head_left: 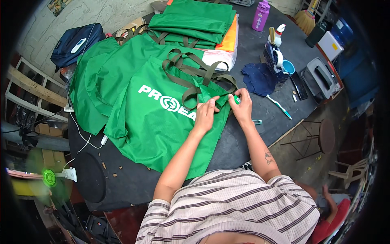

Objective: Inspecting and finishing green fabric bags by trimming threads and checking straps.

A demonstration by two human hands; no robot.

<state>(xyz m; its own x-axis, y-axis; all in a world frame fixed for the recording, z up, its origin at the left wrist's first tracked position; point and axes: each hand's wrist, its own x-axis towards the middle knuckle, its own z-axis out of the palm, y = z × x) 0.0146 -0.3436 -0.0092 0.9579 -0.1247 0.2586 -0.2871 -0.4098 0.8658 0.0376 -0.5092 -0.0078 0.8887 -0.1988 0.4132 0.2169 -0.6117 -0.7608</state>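
Note:
A green fabric tote bag (pixel 156 122) with white lettering and dark olive strap handles (pixel 178 81) lies across the table in front of me. My left hand (pixel 206 114) pinches the bag's upper right edge near a handle's base. Close beside it, my right hand (pixel 242 106) is closed on a small bright green object (pixel 237 99), perhaps a thread snipper; its kind is mostly hidden by the fingers. Those fingertips also meet the bag's edge. More green bags (pixel 101 69) lie beneath and to the left of this one.
Folded green bags (pixel 195 22) are piled at the back. At right are a purple bottle (pixel 261 15), dark blue cloth (pixel 258 79), toothbrush (pixel 279 106), phone (pixel 298 85) and grey bin (pixel 319 77). A teal-handled item (pixel 257 122) lies by my right wrist. A fan (pixel 49 177) spins at left.

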